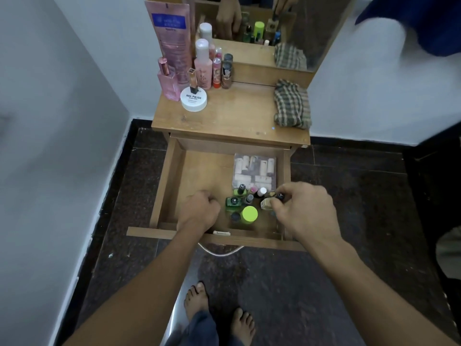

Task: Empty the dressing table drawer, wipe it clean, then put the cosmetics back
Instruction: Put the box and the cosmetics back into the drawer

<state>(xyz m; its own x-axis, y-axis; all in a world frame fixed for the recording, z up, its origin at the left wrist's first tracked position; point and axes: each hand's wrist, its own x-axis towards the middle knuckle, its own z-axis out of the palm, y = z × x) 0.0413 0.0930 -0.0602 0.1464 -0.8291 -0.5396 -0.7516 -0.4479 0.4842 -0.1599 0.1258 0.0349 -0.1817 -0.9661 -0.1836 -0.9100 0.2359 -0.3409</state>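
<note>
Tabletop (232, 116) wood | drawer (199, 171) open | floor (349, 196) dark stone

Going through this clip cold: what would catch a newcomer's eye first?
Probably the open drawer at centre, both hands inside it: the right hand pinches a small bottle among clustered nail polishes beside a lime-green cap, while the left hand is curled in a loose fist. Next, the pink bottles at the tabletop's back left and the checked cloth at its right.

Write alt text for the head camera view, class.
Two bare hands reach into an open wooden drawer: the right hand pinches a small bottle among nail polishes, the left hand is curled shut. A checked cloth lies on the tabletop.
</note>
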